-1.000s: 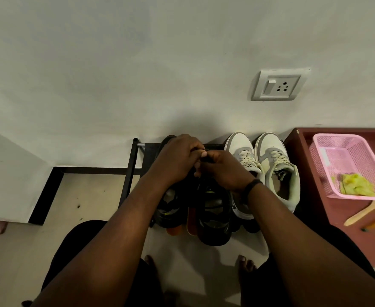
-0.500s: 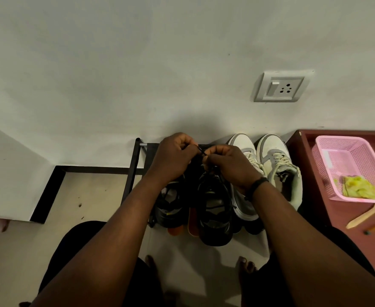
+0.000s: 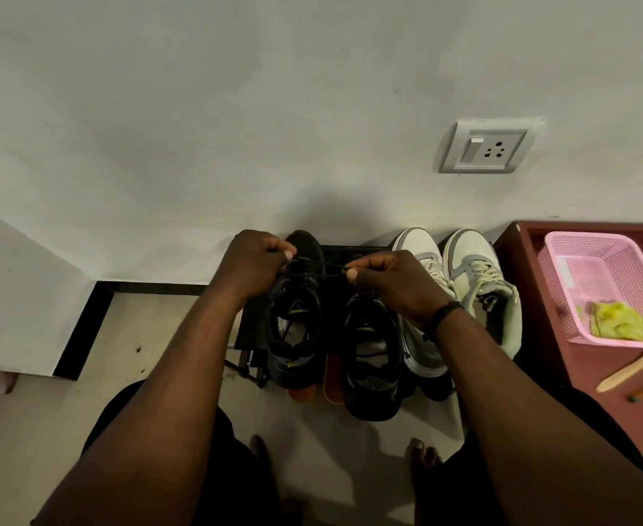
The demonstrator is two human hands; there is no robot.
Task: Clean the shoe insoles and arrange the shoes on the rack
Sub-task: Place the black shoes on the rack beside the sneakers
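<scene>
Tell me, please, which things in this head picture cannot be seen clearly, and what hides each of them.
- Shoe rack, head view: mostly covered by shoes and arms.
- Black laces: thin and dark; which black shoe they belong to, or whether a knot exists, is unclear.
- Left white sneaker: partly behind the right hand.
- Orange items under the shoes: mostly hidden.
- Pink basket: cut by the right edge.

A plain white wall [image 3: 236,108] with a gray plug socket [image 3: 487,148] stands behind a pale tiled floor [image 3: 152,336] with a black strip [image 3: 84,328] along its edge, and a dark red desk [image 3: 532,317] sits at the right.
</scene>
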